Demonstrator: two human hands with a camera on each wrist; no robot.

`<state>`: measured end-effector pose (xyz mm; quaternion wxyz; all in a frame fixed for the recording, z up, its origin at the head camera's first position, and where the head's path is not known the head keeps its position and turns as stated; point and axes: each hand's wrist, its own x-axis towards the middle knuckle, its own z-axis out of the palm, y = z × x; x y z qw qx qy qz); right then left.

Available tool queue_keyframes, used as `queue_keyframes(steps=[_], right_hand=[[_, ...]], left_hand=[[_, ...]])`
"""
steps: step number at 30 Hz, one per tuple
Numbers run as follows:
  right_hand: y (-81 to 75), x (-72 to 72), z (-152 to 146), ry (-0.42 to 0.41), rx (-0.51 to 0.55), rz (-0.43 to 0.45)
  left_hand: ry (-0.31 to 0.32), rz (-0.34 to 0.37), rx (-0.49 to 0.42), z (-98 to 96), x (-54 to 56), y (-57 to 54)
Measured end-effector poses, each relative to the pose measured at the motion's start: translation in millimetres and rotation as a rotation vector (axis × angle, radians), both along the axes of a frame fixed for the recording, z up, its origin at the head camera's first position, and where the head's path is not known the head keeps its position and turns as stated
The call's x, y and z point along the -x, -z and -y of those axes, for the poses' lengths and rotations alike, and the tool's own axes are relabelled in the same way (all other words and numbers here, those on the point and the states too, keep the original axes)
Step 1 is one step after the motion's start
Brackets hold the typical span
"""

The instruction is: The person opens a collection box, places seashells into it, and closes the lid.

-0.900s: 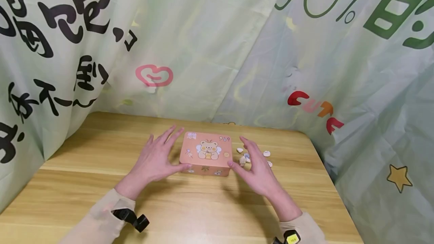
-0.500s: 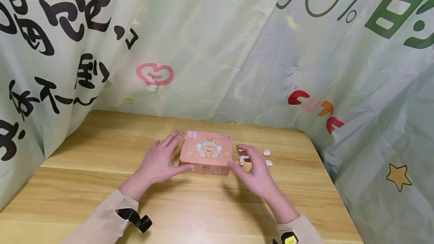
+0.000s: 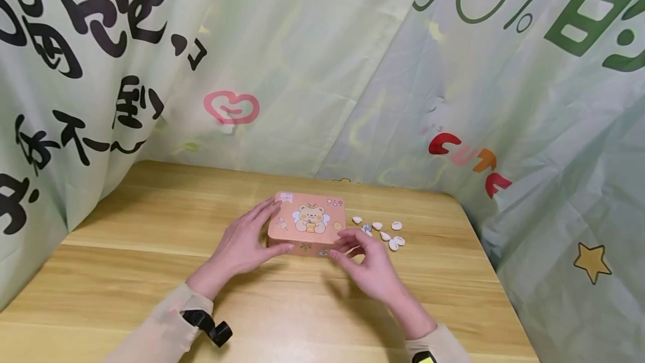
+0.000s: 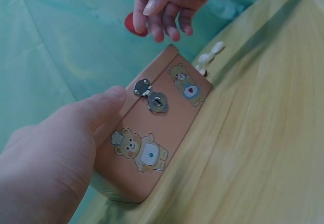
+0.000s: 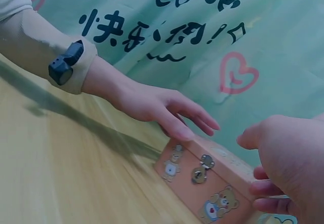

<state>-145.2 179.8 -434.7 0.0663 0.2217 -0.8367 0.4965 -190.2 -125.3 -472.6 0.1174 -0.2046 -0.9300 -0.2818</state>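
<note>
An orange-pink hinged box (image 3: pixel 308 218) with a cartoon bear on its lid sits on the table, lid down. A metal clasp (image 4: pixel 154 98) is on its front face, between printed bears. My left hand (image 3: pixel 243 242) is at the box's left end, thumb along the front lid edge and straight fingers by the back left corner. At the right front corner is my right hand (image 3: pixel 370 265), its fingers loosely bent and nothing held between them. In the left wrist view the right hand's fingers (image 4: pixel 169 24) hang above the box's right end.
Small white shell-like pieces (image 3: pixel 385 236), several of them, lie on the wooden table (image 3: pixel 282 307) right of the box. Printed cloth (image 3: pixel 302 71) hangs behind the table and along its sides. Dark wrist devices are strapped over both sleeves.
My right hand has moved left and inward over the box's front right corner, its fingers bending more, uncovering the white pieces. My left hand has moved slightly right, closer against the box.
</note>
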Motion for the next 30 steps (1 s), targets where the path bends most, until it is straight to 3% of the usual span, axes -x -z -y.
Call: queue_keyframes(steps=[18, 25, 30], right_hand=[[23.7, -4.9, 22.0, -0.121, 0.008, 0.163], [31.2, -4.5, 28.7, -0.12, -0.02, 0.159], [34.2, -2.7, 32.4, -0.129, -0.029, 0.149]], left_hand=[[-0.011, 0.014, -0.017, -5.5, 0.3, 11.0], [0.005, 0.012, -0.029, -8.5, 2.2, 11.6], [0.022, 0.06, -0.082, -9.2, 2.5, 12.5]])
